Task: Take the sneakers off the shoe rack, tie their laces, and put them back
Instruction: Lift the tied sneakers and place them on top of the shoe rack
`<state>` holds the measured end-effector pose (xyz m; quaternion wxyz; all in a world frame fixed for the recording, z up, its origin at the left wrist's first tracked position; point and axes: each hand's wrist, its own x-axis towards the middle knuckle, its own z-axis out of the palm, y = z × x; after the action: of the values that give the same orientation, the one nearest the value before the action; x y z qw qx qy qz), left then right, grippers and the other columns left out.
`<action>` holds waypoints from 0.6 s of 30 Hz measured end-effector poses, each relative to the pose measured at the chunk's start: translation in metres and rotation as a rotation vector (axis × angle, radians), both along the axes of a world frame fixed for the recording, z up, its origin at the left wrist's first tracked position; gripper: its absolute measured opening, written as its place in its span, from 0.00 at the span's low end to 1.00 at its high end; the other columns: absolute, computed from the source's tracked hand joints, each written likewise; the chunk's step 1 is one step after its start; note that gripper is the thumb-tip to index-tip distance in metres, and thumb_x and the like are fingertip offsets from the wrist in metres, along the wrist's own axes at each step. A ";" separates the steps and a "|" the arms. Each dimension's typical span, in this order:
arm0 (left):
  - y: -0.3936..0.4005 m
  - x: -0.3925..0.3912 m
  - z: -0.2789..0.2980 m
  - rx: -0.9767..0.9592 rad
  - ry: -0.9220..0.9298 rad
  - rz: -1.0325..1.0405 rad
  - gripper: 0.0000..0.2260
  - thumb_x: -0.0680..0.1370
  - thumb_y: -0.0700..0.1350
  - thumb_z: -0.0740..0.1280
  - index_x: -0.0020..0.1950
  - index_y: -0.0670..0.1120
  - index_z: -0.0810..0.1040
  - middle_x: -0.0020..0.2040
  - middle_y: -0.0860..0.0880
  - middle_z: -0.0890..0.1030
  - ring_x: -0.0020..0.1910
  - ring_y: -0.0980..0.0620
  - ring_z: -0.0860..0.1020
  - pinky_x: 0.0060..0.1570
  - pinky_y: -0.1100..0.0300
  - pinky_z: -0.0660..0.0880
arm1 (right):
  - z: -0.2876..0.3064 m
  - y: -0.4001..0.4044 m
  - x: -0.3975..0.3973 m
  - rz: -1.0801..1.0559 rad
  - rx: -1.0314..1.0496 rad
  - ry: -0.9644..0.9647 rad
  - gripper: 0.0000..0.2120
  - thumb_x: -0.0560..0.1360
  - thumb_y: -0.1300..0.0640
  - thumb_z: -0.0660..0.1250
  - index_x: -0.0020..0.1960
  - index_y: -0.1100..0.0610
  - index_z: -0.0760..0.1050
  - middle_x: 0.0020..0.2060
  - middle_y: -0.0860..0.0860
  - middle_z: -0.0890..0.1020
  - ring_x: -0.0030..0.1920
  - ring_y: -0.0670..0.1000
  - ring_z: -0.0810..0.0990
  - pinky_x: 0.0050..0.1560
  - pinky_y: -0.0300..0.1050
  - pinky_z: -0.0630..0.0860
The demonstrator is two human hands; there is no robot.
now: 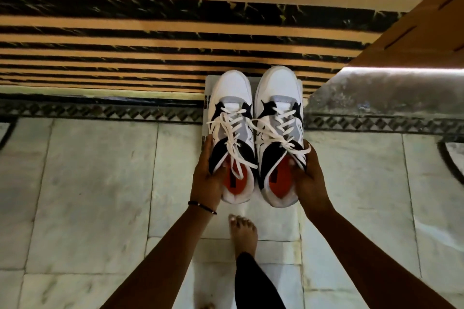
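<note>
Two white sneakers with black and grey panels and orange insoles sit side by side on a white flat board or box [206, 98], toes pointing away from me. The left sneaker [232, 118] has a tied white bow whose loops hang over its opening. The right sneaker [277, 118] also shows knotted white laces. My left hand [207, 180] grips the left sneaker's outer side at the heel, thumb in the opening. My right hand [307, 178] holds the right sneaker's outer side the same way. Both shoes are held above the floor.
Striped black-and-tan stairs [150, 32] rise ahead. A wooden panel [426, 20] and a shiny stone ledge [389, 93] stand at the right. Pale marble floor tiles [88, 183] lie below, with a patterned border. My bare foot [242, 233] steps forward under the shoes.
</note>
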<state>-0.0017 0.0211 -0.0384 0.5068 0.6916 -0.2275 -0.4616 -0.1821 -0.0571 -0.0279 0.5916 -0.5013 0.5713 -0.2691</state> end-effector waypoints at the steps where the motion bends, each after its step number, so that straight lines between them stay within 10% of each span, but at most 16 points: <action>1: -0.010 0.002 -0.004 0.007 -0.011 0.007 0.29 0.71 0.42 0.63 0.71 0.50 0.60 0.69 0.55 0.68 0.65 0.66 0.69 0.65 0.67 0.67 | -0.005 -0.011 0.003 0.016 -0.007 -0.003 0.23 0.74 0.62 0.61 0.69 0.54 0.64 0.64 0.50 0.74 0.61 0.41 0.73 0.60 0.31 0.69; 8: -0.043 0.009 -0.022 0.032 -0.036 0.031 0.28 0.74 0.34 0.62 0.71 0.49 0.59 0.70 0.48 0.67 0.69 0.53 0.67 0.67 0.61 0.66 | -0.027 -0.048 0.010 0.050 0.088 -0.044 0.21 0.77 0.63 0.59 0.69 0.52 0.64 0.61 0.48 0.75 0.62 0.47 0.73 0.61 0.38 0.70; 13: -0.047 0.017 -0.023 0.052 -0.040 -0.011 0.29 0.74 0.31 0.61 0.69 0.52 0.58 0.65 0.59 0.68 0.59 0.71 0.71 0.61 0.72 0.69 | -0.031 -0.046 0.013 0.053 0.093 -0.001 0.26 0.78 0.65 0.58 0.73 0.52 0.58 0.68 0.52 0.71 0.67 0.50 0.70 0.64 0.39 0.68; 18: -0.053 0.019 -0.018 0.055 -0.033 -0.033 0.29 0.73 0.30 0.61 0.71 0.50 0.59 0.68 0.51 0.67 0.70 0.51 0.66 0.71 0.51 0.64 | -0.030 -0.044 0.016 0.031 0.088 -0.003 0.29 0.77 0.68 0.57 0.74 0.51 0.55 0.70 0.52 0.69 0.68 0.48 0.68 0.55 0.21 0.67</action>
<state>0.0174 -0.0318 -0.0563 0.4762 0.7088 -0.2344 -0.4646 -0.1663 -0.1011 -0.0577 0.6182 -0.4832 0.5737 -0.2350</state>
